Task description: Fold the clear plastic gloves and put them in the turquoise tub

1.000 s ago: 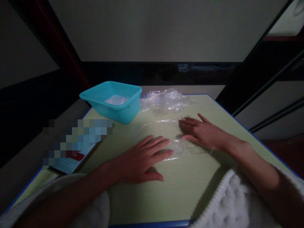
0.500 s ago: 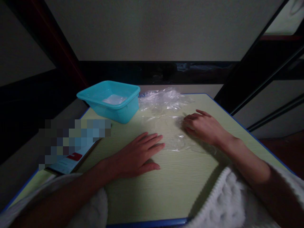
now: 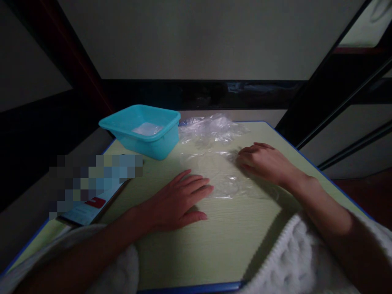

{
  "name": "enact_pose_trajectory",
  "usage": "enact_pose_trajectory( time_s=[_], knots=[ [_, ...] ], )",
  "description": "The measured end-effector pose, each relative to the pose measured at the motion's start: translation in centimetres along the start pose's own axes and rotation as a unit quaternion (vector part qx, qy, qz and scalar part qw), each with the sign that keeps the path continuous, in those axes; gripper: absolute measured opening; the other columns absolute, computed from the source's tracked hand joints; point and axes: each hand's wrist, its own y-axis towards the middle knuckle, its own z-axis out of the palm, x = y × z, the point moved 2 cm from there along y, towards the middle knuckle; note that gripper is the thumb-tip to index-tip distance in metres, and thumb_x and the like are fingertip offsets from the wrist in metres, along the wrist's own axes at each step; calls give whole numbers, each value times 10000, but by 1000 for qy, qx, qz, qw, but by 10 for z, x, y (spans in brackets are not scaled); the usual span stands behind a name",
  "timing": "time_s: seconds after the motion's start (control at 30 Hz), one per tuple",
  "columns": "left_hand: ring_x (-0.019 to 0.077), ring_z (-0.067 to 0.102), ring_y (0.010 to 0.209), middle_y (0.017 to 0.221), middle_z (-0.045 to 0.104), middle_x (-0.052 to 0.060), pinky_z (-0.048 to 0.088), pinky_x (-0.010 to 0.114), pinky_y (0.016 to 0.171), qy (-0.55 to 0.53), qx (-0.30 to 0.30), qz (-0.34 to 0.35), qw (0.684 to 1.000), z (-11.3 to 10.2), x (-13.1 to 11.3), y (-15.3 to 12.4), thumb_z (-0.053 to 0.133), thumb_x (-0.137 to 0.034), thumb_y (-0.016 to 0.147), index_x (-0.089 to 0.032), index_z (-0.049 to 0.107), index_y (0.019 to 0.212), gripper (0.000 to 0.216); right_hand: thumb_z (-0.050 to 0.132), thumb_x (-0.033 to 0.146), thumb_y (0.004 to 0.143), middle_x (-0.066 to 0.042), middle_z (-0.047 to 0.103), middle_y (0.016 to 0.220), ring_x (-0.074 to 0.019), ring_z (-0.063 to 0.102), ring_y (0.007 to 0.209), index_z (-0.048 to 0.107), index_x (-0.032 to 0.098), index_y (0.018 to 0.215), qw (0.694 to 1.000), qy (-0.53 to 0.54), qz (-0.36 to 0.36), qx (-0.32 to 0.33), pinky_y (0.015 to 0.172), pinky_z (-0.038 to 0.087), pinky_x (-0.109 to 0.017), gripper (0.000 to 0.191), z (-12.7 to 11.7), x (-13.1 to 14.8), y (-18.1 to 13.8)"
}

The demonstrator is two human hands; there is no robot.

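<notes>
A clear plastic bag (image 3: pixel 219 173) lies spread on the pale table, thin and wrinkled, with shiny creases. My left hand (image 3: pixel 182 200) rests flat with its fingers stretched out; the fingertips reach the bag's near left edge. At the bag's right side, my right hand (image 3: pixel 260 163) is curled down with bent fingers closed on the plastic. The undersides of those fingers are hidden from view. Behind the spread bag sits a crumpled heap of clear plastic bags (image 3: pixel 214 127).
A turquoise plastic basin (image 3: pixel 162 145) stands at the back left with a whitish, clear item (image 3: pixel 147 129) inside. Left of my left hand lies a tablet-like device (image 3: pixel 88 208), its screen partly pixelated. The table (image 3: pixel 196 253) has a blue edge; a panelled wall rises behind it.
My right hand has shifted very slightly to the right, and the bag's creases beside it have changed shape. The left hand stays nearly in place.
</notes>
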Motion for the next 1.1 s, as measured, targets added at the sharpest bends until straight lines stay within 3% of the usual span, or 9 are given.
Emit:
enact_pose_trajectory(
  time_s=[0.13,0.43,0.63,0.77,0.93,1.1],
  knots=[
    [271,372,1266,1345,467,159,192,479,1082,6,-3,3,1000,0,0,1,427,-473,893,-103,446,1280,536,408,125,859,-72,687,884,-204,644,814,643,163,781,999,17,-21,23,962,373,-418,251,3,0,-1],
    [261,377,1264,1336,475,158,201,479,1080,8,-8,8,1000,1,0,-1,421,-447,903,-104,458,1263,499,408,78,825,-85,684,883,-221,638,833,642,146,758,1000,-5,-2,-16,957,365,-402,253,3,4,5],
    [253,400,1247,1319,494,151,213,466,1078,9,-16,11,1000,1,0,-1,404,-455,905,-123,454,1266,492,437,142,790,-99,683,936,-244,635,811,632,152,881,987,90,109,-81,685,450,-325,215,-1,1,3],
    [260,408,1239,1317,492,158,216,470,1074,15,-16,13,1000,1,-1,-1,398,-451,908,-112,456,1261,493,448,182,788,-82,683,982,-226,639,779,605,174,885,958,205,146,-141,639,449,-307,185,-2,2,1],
    [258,422,1225,1306,500,157,218,459,1076,9,-23,16,1000,0,-4,-1,423,-455,897,-115,463,1249,491,435,173,780,-94,657,1094,-233,633,880,548,188,791,936,296,98,-163,697,475,-326,114,-9,7,1],
    [260,431,1211,1290,511,156,222,461,1072,11,-27,22,999,1,-5,0,424,-454,897,-111,475,1230,481,434,154,782,-90,660,1077,-234,609,980,524,199,760,945,314,-22,-90,893,426,-411,103,-11,19,2]
  ],
)
